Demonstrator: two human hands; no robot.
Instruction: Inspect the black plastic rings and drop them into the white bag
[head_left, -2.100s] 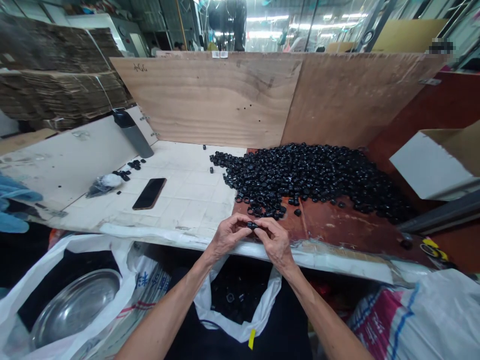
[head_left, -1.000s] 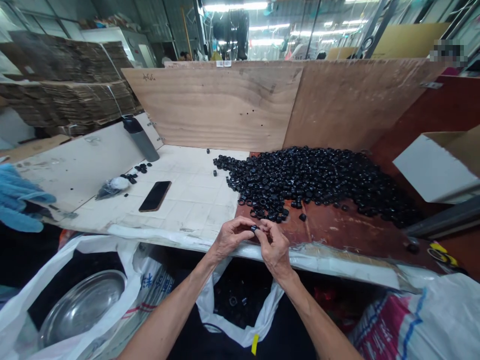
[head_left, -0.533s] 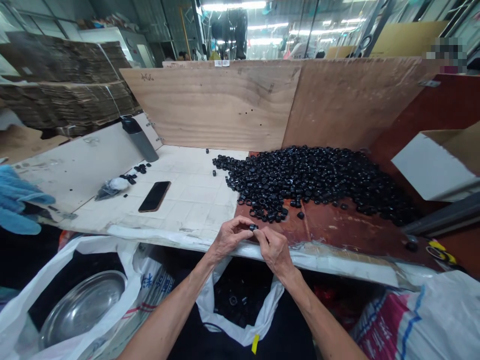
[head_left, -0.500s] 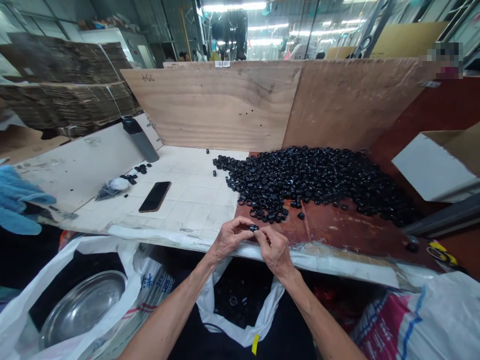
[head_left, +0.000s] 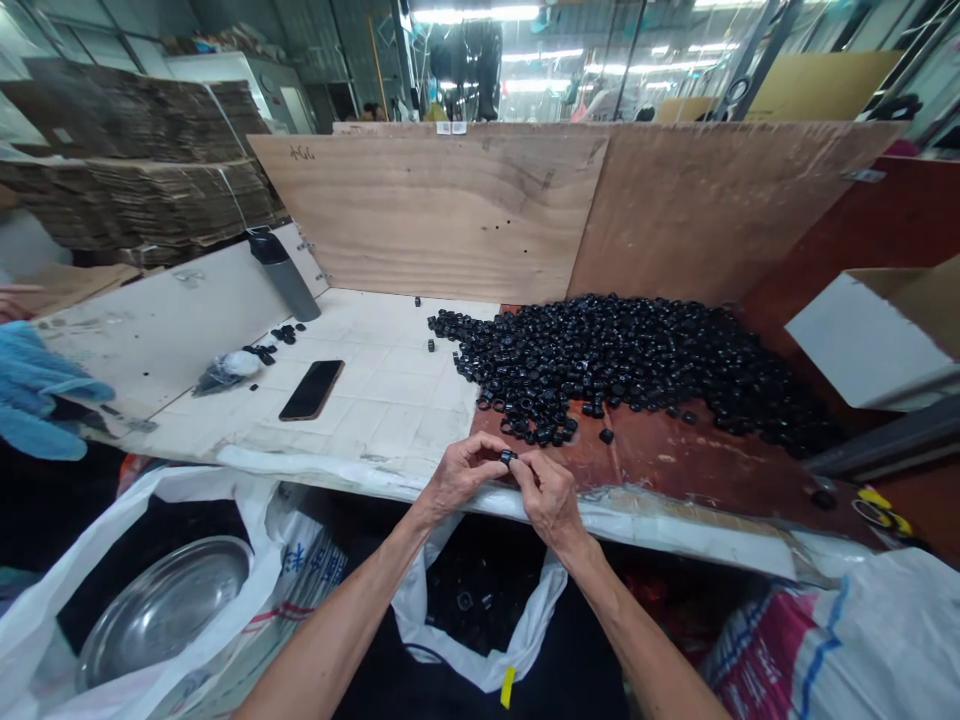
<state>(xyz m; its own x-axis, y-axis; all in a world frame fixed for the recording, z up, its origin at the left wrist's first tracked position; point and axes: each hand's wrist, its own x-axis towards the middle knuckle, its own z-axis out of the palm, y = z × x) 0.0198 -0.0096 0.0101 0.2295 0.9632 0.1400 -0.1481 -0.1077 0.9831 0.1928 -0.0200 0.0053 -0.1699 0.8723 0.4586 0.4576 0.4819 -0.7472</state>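
Observation:
Between the fingertips of both hands is a small black ring-like plastic part (head_left: 508, 457), held just above the table's front edge. My left hand (head_left: 463, 472) pinches it from the left with thumb and forefinger. From the other side my right hand (head_left: 550, 492) grips it the same way. Behind my fingers spreads a large pile of similar black parts (head_left: 615, 350), some of them plainly ring-shaped. Below my wrists an open white bag (head_left: 517, 660) hangs with more black parts inside, partly in shadow.
A phone (head_left: 312, 390) and a grey bottle (head_left: 283, 275) are on the white left side of the table (head_left: 390, 400). Wooden boards (head_left: 450, 210) wall the back. A metal bowl (head_left: 169, 610) sits in a bag at lower left. A white box (head_left: 870, 335) stands at right.
The view has shifted very slightly. Both hands stay in the same place, still on the small black part, which looks slightly turned.

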